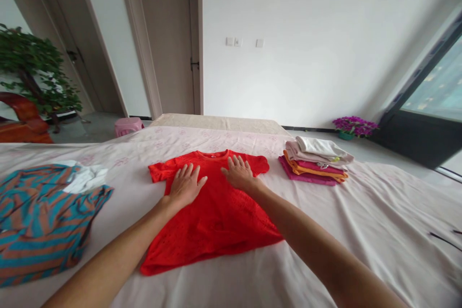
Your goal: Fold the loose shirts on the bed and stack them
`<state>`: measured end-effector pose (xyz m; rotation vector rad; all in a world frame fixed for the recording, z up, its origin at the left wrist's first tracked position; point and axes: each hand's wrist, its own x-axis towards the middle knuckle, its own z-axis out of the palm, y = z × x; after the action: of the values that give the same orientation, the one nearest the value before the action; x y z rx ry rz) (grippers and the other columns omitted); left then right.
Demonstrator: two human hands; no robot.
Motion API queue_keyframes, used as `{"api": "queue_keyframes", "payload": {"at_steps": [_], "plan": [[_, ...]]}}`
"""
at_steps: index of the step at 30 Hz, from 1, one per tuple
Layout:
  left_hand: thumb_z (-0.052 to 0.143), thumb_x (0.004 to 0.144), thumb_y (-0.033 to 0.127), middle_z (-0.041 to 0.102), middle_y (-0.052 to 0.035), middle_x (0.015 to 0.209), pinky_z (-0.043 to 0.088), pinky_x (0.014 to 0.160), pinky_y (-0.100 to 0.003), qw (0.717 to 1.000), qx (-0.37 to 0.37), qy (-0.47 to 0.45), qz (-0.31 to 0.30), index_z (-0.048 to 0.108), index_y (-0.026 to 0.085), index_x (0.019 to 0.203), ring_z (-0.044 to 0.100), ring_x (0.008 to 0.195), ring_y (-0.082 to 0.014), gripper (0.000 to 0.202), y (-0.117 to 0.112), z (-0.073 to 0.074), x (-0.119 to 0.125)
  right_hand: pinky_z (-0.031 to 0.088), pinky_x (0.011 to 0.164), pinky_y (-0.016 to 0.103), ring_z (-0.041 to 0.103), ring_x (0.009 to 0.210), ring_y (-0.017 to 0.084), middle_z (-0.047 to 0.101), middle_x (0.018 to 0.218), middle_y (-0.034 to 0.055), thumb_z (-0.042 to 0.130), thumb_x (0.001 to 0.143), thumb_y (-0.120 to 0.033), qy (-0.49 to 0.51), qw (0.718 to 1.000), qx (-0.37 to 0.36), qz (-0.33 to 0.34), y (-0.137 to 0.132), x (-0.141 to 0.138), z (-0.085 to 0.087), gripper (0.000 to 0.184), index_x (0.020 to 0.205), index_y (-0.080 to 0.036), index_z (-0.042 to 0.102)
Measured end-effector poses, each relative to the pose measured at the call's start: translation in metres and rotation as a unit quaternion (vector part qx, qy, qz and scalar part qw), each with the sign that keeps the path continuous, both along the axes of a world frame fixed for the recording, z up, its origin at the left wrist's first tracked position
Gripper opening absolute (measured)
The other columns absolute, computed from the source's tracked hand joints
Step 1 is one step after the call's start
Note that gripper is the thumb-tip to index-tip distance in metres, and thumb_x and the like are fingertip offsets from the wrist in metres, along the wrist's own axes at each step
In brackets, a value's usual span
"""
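A red short-sleeved shirt [216,211] lies spread out on the pale bedsheet [288,274], its neckline pointing away from me. My left hand [186,185] rests flat on the upper left of the shirt, fingers apart. On the upper right, below the collar, my right hand [238,173] lies flat as well, its fingers spread. Neither hand grips anything. My right forearm crosses over the shirt's right side and hides part of it.
To the right sits a stack of folded clothes [314,163], white on top. A striped blue-and-brown garment [43,221] lies loose at left, with a white cloth [86,179] beside it. Beyond the bed are a pink stool [129,126] and purple flowers [355,126].
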<state>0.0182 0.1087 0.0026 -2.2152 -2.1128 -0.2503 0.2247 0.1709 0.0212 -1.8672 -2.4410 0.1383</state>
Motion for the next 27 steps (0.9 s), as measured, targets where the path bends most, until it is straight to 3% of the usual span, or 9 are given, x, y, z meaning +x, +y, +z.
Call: {"api": "queue_keyframes", "payload": {"at_steps": [3,5,9,15,17,20,23,25,27], "plan": [[0.032,0.096,0.06,0.031,-0.0177,0.159,0.021,0.118,-0.051,1.0,-0.019,-0.001,-0.014,0.037,0.015,0.152,0.027,0.147,-0.0345,0.072,-0.01,-0.005,0.001,0.015,0.118,0.053,0.011,0.151,0.03,0.017,0.164,0.0121,0.021,0.097,-0.063,0.017,0.998,-0.025,0.05,-0.026,-0.018,-0.009,0.076,0.157,-0.016,0.023],[0.034,0.095,0.06,0.029,-0.015,0.16,0.019,0.119,-0.05,1.0,-0.011,-0.002,-0.02,0.035,0.019,0.153,0.025,0.148,-0.033,0.07,-0.015,-0.008,-0.006,0.012,0.119,0.052,0.01,0.151,0.029,0.016,0.164,0.0103,0.022,0.097,-0.063,0.021,0.998,-0.012,0.063,-0.033,-0.014,-0.017,0.075,0.157,-0.017,0.023],[0.039,0.095,0.056,0.03,-0.0143,0.16,0.018,0.12,-0.049,1.0,0.002,-0.02,-0.021,0.037,0.021,0.152,0.025,0.149,-0.0315,0.067,-0.022,-0.012,-0.023,0.007,0.121,0.046,0.011,0.151,0.027,0.017,0.164,0.0112,0.024,0.099,-0.059,0.008,0.999,0.035,0.004,-0.025,0.017,-0.027,0.074,0.157,-0.014,0.023],[0.04,0.095,0.036,0.059,-0.0108,0.14,0.033,0.115,-0.036,0.991,0.09,-0.1,-0.01,0.062,0.019,0.13,0.051,0.131,-0.023,0.045,-0.021,-0.004,-0.043,0.007,0.121,0.044,0.014,0.151,0.025,0.021,0.162,0.013,0.025,0.099,-0.057,-0.005,0.999,0.053,-0.011,-0.015,0.034,-0.028,0.072,0.155,-0.011,0.028],[0.037,0.094,0.03,0.064,-0.011,0.131,0.036,0.112,-0.033,0.982,0.146,-0.117,0.03,0.064,0.018,0.125,0.055,0.124,-0.0217,0.043,-0.014,0.004,-0.058,0.007,0.121,0.043,0.015,0.15,0.026,0.023,0.162,0.0133,0.026,0.099,-0.056,0.001,0.998,0.06,-0.011,-0.016,0.033,-0.029,0.071,0.155,-0.012,0.03],[0.037,0.092,0.035,0.062,-0.0177,0.128,0.041,0.106,-0.043,0.963,0.174,-0.111,0.173,0.062,0.015,0.128,0.056,0.12,-0.0302,0.048,0.002,0.015,-0.089,0.007,0.121,0.044,0.017,0.15,0.026,0.025,0.161,0.0142,0.029,0.099,-0.055,0.009,0.997,0.072,-0.013,-0.017,0.032,-0.031,0.07,0.154,-0.012,0.031],[0.052,0.081,0.056,0.058,-0.0276,0.128,0.045,0.093,-0.054,0.937,0.08,-0.114,0.319,0.064,0.011,0.123,0.053,0.119,-0.0443,0.063,0.022,0.02,-0.119,0.008,0.121,0.043,0.019,0.149,0.026,0.027,0.16,0.0145,0.03,0.099,-0.056,0.016,0.996,0.081,-0.014,-0.015,0.033,-0.034,0.07,0.153,-0.012,0.032],[0.065,0.067,0.059,0.059,-0.0294,0.125,0.046,0.089,-0.056,0.923,0.017,-0.152,0.353,0.069,0.013,0.11,0.052,0.119,-0.0493,0.064,0.033,0.017,-0.134,0.008,0.121,0.043,0.02,0.149,0.026,0.027,0.16,0.0143,0.031,0.099,-0.056,0.02,0.996,0.084,-0.013,-0.014,0.033,-0.034,0.07,0.153,-0.012,0.033],[0.07,0.062,0.052,0.064,-0.0283,0.118,0.046,0.088,-0.058,0.914,0.016,-0.208,0.349,0.07,0.015,0.096,0.054,0.116,-0.0502,0.051,0.038,0.013,-0.143,0.008,0.121,0.043,0.02,0.149,0.026,0.028,0.16,0.0141,0.031,0.098,-0.056,0.023,0.996,0.084,-0.013,-0.014,0.034,-0.034,0.07,0.152,-0.012,0.034]]}}
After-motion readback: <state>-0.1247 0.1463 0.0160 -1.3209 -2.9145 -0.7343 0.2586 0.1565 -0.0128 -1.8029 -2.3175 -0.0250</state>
